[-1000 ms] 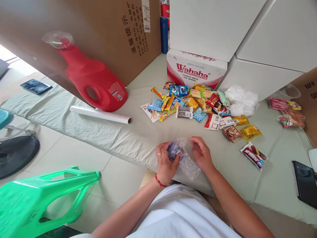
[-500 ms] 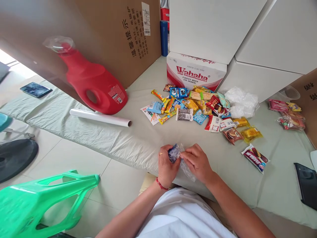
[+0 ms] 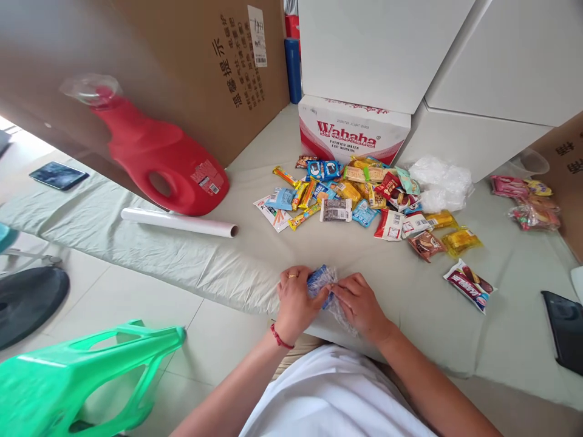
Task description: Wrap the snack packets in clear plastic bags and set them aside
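Observation:
My left hand [image 3: 294,298] and my right hand [image 3: 359,303] meet at the near edge of a pale green covered surface [image 3: 255,249]. Both grip a clear plastic bag [image 3: 337,306] with a blue snack packet [image 3: 319,280] inside it. The left hand wears a ring and a red wrist cord. The bag's loose end trails down under the right hand. A heap of assorted snack packets [image 3: 359,197] lies farther back, in the middle of the surface.
A red detergent jug [image 3: 155,158] leans on a big brown carton [image 3: 191,67] at left, with a white roll [image 3: 177,222] in front. A Wahaha box [image 3: 353,130], white boxes, crumpled clear bags [image 3: 439,182], bagged snacks [image 3: 531,206], a phone [image 3: 565,328] and a green stool [image 3: 82,376] surround.
My right hand closed in onto the bag, which was spread wider a second ago. Both hands now pinch it together around the blue packet. The view shifted slightly.

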`<state>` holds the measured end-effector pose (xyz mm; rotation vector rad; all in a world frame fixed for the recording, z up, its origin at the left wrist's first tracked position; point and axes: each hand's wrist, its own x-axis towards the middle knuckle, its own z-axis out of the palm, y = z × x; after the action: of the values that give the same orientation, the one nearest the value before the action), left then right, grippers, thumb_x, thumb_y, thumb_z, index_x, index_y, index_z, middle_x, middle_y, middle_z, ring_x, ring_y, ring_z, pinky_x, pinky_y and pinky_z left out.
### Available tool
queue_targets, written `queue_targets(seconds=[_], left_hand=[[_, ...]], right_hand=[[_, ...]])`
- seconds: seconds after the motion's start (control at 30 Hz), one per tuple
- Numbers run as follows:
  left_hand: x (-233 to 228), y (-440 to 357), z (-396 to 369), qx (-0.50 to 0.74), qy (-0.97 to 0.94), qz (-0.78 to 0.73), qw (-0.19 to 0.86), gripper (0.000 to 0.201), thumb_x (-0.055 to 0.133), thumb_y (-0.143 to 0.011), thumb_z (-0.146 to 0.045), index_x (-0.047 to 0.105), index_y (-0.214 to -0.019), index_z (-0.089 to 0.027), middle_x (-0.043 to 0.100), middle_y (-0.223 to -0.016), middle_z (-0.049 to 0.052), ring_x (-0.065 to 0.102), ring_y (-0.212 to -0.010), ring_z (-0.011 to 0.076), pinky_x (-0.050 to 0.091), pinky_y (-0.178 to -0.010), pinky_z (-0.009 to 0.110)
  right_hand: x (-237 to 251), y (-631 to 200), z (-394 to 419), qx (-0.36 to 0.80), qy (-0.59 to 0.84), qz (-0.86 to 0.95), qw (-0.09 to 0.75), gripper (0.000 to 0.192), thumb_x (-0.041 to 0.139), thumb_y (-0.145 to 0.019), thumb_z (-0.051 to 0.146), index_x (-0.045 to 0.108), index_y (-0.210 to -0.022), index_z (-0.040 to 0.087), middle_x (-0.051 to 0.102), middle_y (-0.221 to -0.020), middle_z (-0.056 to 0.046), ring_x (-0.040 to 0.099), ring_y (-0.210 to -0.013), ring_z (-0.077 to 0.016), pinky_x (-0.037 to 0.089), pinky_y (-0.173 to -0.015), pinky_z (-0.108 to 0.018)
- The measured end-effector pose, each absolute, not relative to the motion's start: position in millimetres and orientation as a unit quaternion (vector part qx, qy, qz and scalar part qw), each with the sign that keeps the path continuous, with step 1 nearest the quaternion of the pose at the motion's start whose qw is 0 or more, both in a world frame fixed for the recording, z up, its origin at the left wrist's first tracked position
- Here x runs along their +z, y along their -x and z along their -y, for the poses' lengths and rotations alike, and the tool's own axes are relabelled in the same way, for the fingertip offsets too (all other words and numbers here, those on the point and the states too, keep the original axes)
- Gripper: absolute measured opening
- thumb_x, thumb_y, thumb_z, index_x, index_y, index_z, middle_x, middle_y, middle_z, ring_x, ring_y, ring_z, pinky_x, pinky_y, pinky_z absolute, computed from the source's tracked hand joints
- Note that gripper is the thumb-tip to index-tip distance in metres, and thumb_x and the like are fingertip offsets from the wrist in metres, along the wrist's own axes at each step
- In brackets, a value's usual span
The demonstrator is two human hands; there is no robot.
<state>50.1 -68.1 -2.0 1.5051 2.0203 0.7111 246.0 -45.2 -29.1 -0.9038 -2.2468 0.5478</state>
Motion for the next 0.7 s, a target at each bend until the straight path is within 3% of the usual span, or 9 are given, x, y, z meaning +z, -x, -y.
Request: queue_targets(seconds=[0.07, 0.13, 0.2, 0.27, 0.33, 0.43, 0.5, 0.6, 0.7], left_hand=[[-3, -54, 68, 0.286, -0.545, -0.736, 0.281, 0.034, 0.075, -0.077, -0.040, 0.065, -0.103, -0.021, 0.068, -0.108, 0.011, 0.057, -0.111, 0.0357, 0.044, -0.096, 0.052], [-2, -55, 68, 0.323, -0.522, -0.722, 0.319, 0.035, 0.074, -0.078, -0.039, 0.061, -0.106, -0.021, 0.069, -0.102, 0.009, 0.062, -0.098, 0.0300, 0.047, -0.089, 0.046], [1, -54, 67, 0.355, -0.494, -0.708, 0.358, 0.035, 0.073, -0.079, -0.039, 0.058, -0.106, -0.022, 0.069, -0.097, 0.006, 0.063, -0.085, 0.0246, 0.048, -0.081, 0.040], [5, -52, 66, 0.383, -0.468, -0.692, 0.394, 0.036, 0.076, -0.077, -0.039, 0.057, -0.103, -0.022, 0.067, -0.092, 0.003, 0.061, -0.079, 0.0209, 0.047, -0.076, 0.036], [9, -49, 64, 0.426, -0.428, -0.662, 0.443, 0.039, 0.079, -0.073, -0.039, 0.057, -0.100, -0.022, 0.065, -0.088, 0.001, 0.059, -0.077, 0.0178, 0.047, -0.074, 0.032], [12, -43, 59, 0.507, -0.307, -0.588, 0.551, 0.045, 0.086, -0.066, -0.038, 0.054, -0.094, -0.021, 0.061, -0.081, -0.003, 0.057, -0.070, 0.0133, 0.045, -0.066, 0.026], [13, -37, 57, 0.535, -0.215, -0.547, 0.607, 0.049, 0.090, -0.061, -0.034, 0.052, -0.090, -0.021, 0.060, -0.076, -0.005, 0.056, -0.065, 0.0115, 0.043, -0.058, 0.023], [13, -32, 54, 0.556, -0.142, -0.524, 0.630, 0.053, 0.093, -0.055, -0.030, 0.051, -0.085, -0.021, 0.060, -0.072, -0.005, 0.055, -0.060, 0.0103, 0.041, -0.052, 0.021], [13, -33, 53, 0.565, -0.127, -0.521, 0.627, 0.053, 0.094, -0.054, -0.028, 0.051, -0.085, -0.021, 0.060, -0.070, -0.005, 0.055, -0.058, 0.0094, 0.041, -0.051, 0.020]], right_hand=[[-22, -254, 43, 0.255, 0.399, 0.813, 0.339, 0.039, 0.049, -0.101, 0.018, 0.064, -0.134, 0.033, 0.068, -0.111, -0.007, 0.059, -0.102, -0.0253, 0.054, -0.090, -0.046], [-17, -259, 43, 0.290, 0.456, 0.771, 0.338, 0.051, 0.052, -0.101, 0.030, 0.046, -0.151, 0.033, 0.063, -0.129, -0.009, 0.057, -0.118, -0.0276, 0.051, -0.100, -0.050], [-15, -256, 45, 0.309, 0.473, 0.764, 0.311, 0.083, 0.063, -0.095, 0.045, 0.020, -0.163, 0.028, 0.055, -0.144, -0.013, 0.051, -0.130, -0.0312, 0.048, -0.107, -0.054], [-16, -246, 47, 0.314, 0.465, 0.778, 0.282, 0.108, 0.075, -0.084, 0.053, 0.010, -0.165, 0.022, 0.051, -0.149, -0.017, 0.047, -0.134, -0.0353, 0.045, -0.110, -0.058], [-19, -236, 47, 0.324, 0.473, 0.772, 0.273, 0.101, 0.076, -0.082, 0.050, 0.023, -0.163, 0.019, 0.058, -0.141, -0.018, 0.051, -0.129, -0.0361, 0.046, -0.108, -0.059], [-24, -233, 41, 0.411, 0.506, 0.698, 0.296, 0.050, 0.061, -0.093, 0.041, 0.057, -0.140, 0.022, 0.072, -0.111, -0.012, 0.065, -0.102, -0.0278, 0.055, -0.094, -0.048], [-24, -242, 36, 0.490, 0.524, 0.624, 0.310, 0.031, 0.053, -0.097, 0.041, 0.068, -0.116, 0.022, 0.072, -0.092, -0.006, 0.067, -0.081, -0.0215, 0.058, -0.078, -0.039], [-15, -255, 35, 0.485, 0.546, 0.586, 0.351, 0.033, 0.053, -0.098, 0.049, 0.068, -0.107, 0.021, 0.071, -0.090, -0.006, 0.066, -0.078, -0.0205, 0.056, -0.075, -0.036], [-3, -252, 42, 0.383, 0.515, 0.662, 0.387, 0.052, 0.071, -0.087, 0.053, 0.062, -0.128, 0.023, 0.069, -0.115, -0.010, 0.064, -0.104, -0.0260, 0.054, -0.092, -0.043]])
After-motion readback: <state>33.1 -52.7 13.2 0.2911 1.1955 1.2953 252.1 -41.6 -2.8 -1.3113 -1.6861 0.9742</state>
